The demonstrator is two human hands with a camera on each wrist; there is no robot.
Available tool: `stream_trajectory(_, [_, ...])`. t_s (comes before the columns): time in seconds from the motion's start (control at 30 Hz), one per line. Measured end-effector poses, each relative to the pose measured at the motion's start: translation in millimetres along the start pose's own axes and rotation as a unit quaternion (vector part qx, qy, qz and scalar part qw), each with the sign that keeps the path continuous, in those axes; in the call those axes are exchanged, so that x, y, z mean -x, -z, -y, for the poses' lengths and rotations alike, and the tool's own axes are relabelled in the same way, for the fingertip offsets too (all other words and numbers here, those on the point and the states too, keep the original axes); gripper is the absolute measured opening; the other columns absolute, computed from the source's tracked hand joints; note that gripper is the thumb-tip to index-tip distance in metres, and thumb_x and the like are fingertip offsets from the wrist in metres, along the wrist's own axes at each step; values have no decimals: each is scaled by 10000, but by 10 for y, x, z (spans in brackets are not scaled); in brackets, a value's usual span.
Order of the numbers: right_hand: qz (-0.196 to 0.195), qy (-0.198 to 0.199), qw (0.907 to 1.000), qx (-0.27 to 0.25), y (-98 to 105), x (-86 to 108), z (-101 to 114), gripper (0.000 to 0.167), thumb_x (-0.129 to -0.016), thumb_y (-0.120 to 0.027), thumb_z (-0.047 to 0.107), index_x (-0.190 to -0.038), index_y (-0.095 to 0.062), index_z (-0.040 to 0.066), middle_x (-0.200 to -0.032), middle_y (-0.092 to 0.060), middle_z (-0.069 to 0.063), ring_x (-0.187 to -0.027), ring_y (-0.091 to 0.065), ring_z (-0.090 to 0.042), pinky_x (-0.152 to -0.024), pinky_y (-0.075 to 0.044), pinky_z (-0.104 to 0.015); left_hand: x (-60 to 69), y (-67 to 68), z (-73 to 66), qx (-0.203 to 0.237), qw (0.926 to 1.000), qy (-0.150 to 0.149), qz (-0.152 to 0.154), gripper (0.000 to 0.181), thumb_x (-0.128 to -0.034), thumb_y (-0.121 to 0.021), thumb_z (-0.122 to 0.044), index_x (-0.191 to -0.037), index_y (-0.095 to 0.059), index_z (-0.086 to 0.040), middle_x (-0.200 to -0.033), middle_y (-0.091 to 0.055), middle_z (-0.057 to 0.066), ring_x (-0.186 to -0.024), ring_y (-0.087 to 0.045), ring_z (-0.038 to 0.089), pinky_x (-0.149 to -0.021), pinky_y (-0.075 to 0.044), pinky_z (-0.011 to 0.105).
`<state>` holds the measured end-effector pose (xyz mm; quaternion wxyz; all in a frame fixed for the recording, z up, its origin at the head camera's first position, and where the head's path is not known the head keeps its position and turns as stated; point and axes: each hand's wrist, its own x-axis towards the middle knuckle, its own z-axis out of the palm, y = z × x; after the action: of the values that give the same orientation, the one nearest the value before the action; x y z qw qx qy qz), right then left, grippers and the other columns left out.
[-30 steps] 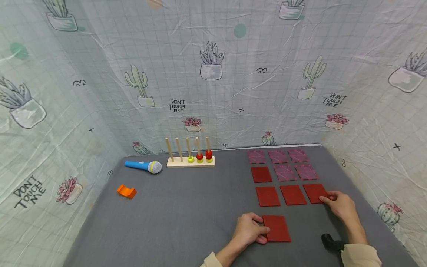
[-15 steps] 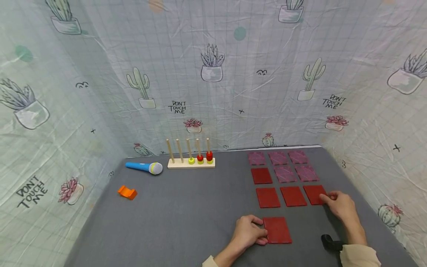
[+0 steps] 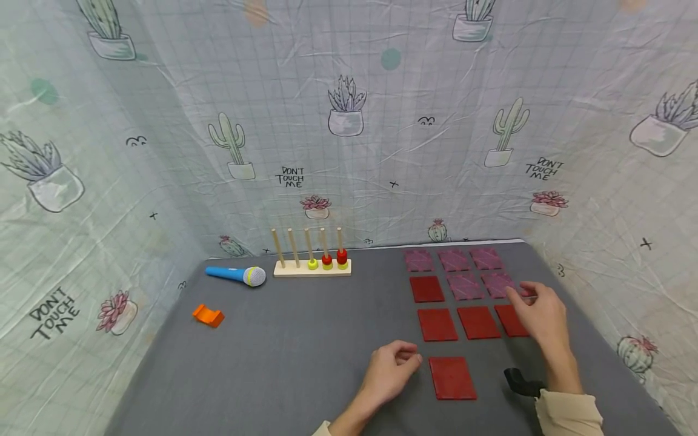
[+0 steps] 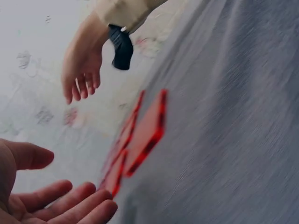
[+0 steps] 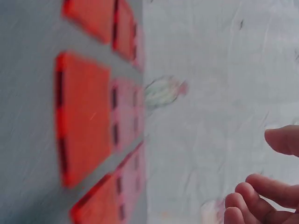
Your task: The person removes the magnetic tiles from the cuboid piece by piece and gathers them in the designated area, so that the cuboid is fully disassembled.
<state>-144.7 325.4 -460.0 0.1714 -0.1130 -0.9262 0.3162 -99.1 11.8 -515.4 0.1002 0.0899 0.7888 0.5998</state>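
In the head view, my left hand [image 3: 388, 372] hovers to the left of a single red square tile [image 3: 452, 378], apart from it. The left wrist view shows that thumb and fingers spread with nothing between them. My right hand [image 3: 540, 315] is raised over the right end of the tile rows, covering part of the rightmost red tile [image 3: 510, 320]. Its thumb and fingers [image 5: 261, 198] stand apart and hold nothing. Two more red tiles [image 3: 437, 324] lie in that row. Behind are a darker red tile [image 3: 427, 289] and several purple tiles [image 3: 418, 260].
A wooden peg stand [image 3: 312, 269] with red and yellow beads stands at the back. A blue toy microphone [image 3: 234, 275] lies left of it, and an orange curved block [image 3: 208, 315] nearer. Patterned cloth [image 3: 349, 169] surrounds the grey table [image 3: 283, 369].
My right hand has let go of the rightmost red tile and moved up and away. My left hand has released the near red tile and drawn back left. The tiles keep their places.
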Motion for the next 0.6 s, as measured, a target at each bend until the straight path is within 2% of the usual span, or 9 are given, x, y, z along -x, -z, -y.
stream_trajectory(0.07, [-210,140,9996,-150,-11,17,149,521,-972,-620,378,-1252,-615,-62,-1114,-622,-253,-944,-631,-370,-708,-480,-379,-26,112,-28,-221,9993,-260,-157,305,-940,-675,-291,-1147,-731,-73,-1025,-766,6,-894,-720,75,-743,-578,212])
stream_trajectory(0.2, [-521,420,9971,-368,-52,59,423,489,-961,-641,369,-1245,-632,-29,-1106,-630,-210,-937,-634,-338,-713,-447,-231,-65,384,-79,-471,9944,-745,-591,353,-977,-631,-342,-1229,-699,-103,-1207,-728,67,-1131,-693,207,-901,-599,328])
stream_trajectory(0.27, [-593,587,9955,-447,-85,89,540,472,-961,-644,360,-1249,-632,-14,-1133,-628,-202,-959,-635,-333,-734,-454,-221,-74,539,-112,-539,9906,-935,-841,382,-986,-620,-355,-1266,-678,-103,-1267,-700,92,-1195,-662,262,-939,-586,391])
stream_trajectory(0.33, [-689,834,9928,-508,-121,116,639,448,-955,-659,333,-1252,-637,-1,-1154,-626,-196,-986,-626,-334,-778,-482,-287,-69,693,-149,-620,9869,-1031,-1073,419,-991,-612,-368,-1312,-650,-102,-1314,-673,93,-1235,-638,278,-972,-564,434])
stream_trajectory(0.47, [-810,1477,9837,-626,-200,168,783,410,-920,-705,250,-1241,-643,3,-1189,-619,-209,-1043,-586,-352,-840,-485,-532,-41,974,-229,-906,9781,-1093,-1520,485,-989,-606,-407,-1388,-597,-132,-1386,-627,68,-1287,-602,263,-1014,-537,469])
stream_trajectory(0.53, [-803,1747,9790,-680,-236,192,841,419,-904,-722,232,-1250,-642,10,-1229,-618,-213,-1107,-571,-375,-901,-469,-607,-20,1095,-261,-1252,9694,-1174,-1754,515,-985,-609,-424,-1424,-567,-158,-1427,-596,51,-1324,-572,258,-1052,-510,489])
stream_trajectory(0.6, [-725,1945,9758,-683,-274,222,892,442,-896,-730,233,-1271,-634,19,-1282,-608,-210,-1180,-547,-395,-954,-446,-646,-1,1199,-275,-1730,9553,-1336,-1990,546,-982,-613,-425,-1455,-535,-165,-1470,-559,49,-1373,-525,275,-1087,-476,517])
